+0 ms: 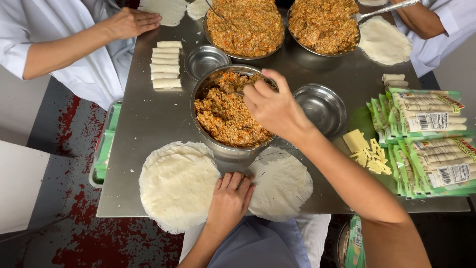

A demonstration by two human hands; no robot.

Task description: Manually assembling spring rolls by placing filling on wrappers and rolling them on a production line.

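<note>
Head view: right hand (274,106), grip clenched on spoon over filling bowl (206,89); left hand (230,196) flat, released, on wrapper (282,186).

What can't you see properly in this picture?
All in the head view:
- What the right hand pinches over the filling bowl: its fingers hide it.
- Single wrapper: left hand covers its edge.
- Green tray: mostly under the table.
- Far wrappers: cut off by the top edge.

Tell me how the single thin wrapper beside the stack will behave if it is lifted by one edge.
The single wrapper looks very thin and lies flat on the table, so it would probably droop. Its ragged edge suggests it may tear easily. It seems light; the left hand rests at its edge, perhaps steadying it.
</note>
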